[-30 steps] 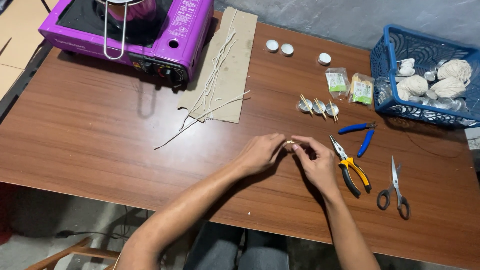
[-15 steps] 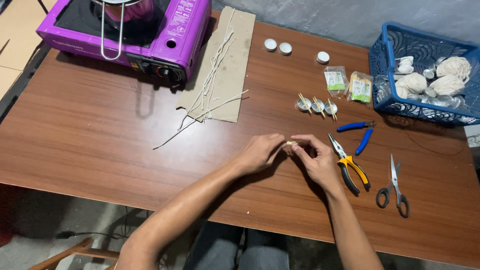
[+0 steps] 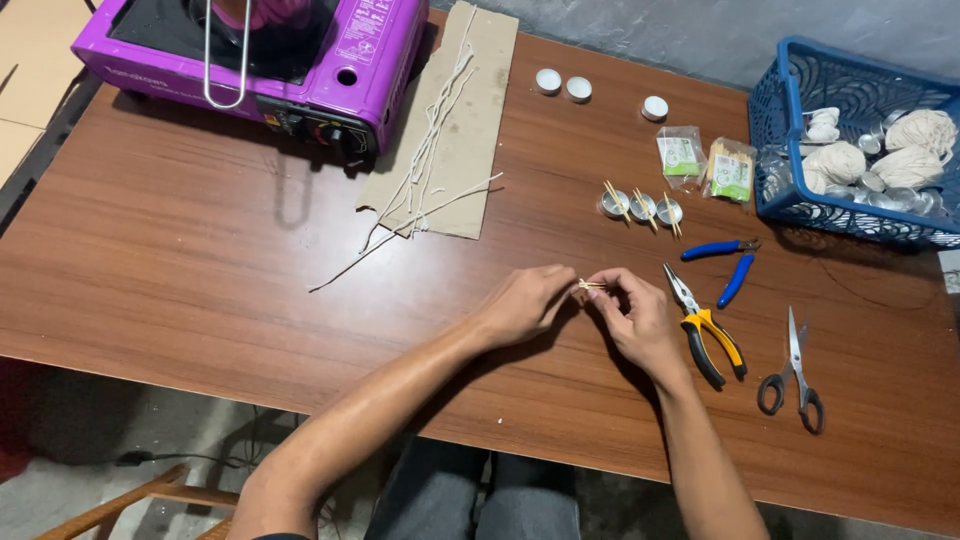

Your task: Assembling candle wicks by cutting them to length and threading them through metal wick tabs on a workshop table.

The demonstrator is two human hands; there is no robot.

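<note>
My left hand (image 3: 522, 303) and my right hand (image 3: 637, 318) meet just above the brown table (image 3: 180, 260), near its front middle. Between their fingertips they pinch a small bundle of thin wooden sticks (image 3: 590, 286). Whatever else sits inside the fingers is hidden. Behind the hands stand three small metal cups (image 3: 642, 207) with sticks laid across them. Yellow-handled pliers (image 3: 705, 326) lie right beside my right hand.
A purple gas stove (image 3: 290, 50) stands back left, next to cardboard (image 3: 470, 130) carrying white wicks (image 3: 425, 165). Blue-handled pliers (image 3: 725, 260), scissors (image 3: 795, 375), two small packets (image 3: 708, 160), three white cups (image 3: 578, 88) and a blue basket (image 3: 860, 135) of string balls fill the right.
Both hands stay together at the same spot with the sticks; only the fingers shift slightly. The camera view has drifted a little.
</note>
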